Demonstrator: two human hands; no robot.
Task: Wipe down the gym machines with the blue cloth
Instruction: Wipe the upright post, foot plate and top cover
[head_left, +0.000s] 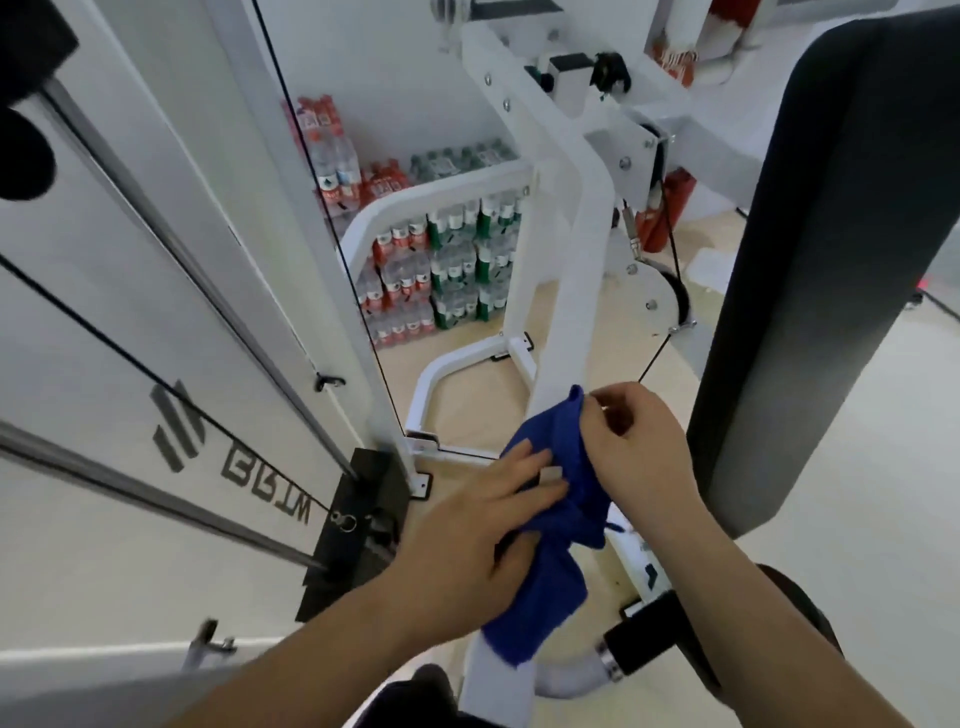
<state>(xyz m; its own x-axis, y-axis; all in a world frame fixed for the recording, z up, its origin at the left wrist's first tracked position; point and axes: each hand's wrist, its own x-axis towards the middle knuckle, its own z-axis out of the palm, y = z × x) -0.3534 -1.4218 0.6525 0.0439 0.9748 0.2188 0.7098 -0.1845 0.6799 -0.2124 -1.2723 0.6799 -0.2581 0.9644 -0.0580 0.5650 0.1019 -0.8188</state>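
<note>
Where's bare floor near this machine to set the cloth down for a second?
Bare floor lies inside the white base loop, and more right of the black back pad. Water bottle packs crowd the wall behind the curved rail; cables and the weight stack crowd the left.

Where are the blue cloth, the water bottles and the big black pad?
blue cloth (540, 608): head view, on its hanging lower fold.
water bottles (457, 270): head view, on a green-labelled pack in the stack.
black pad (831, 260): head view, on the middle of its face.
</note>
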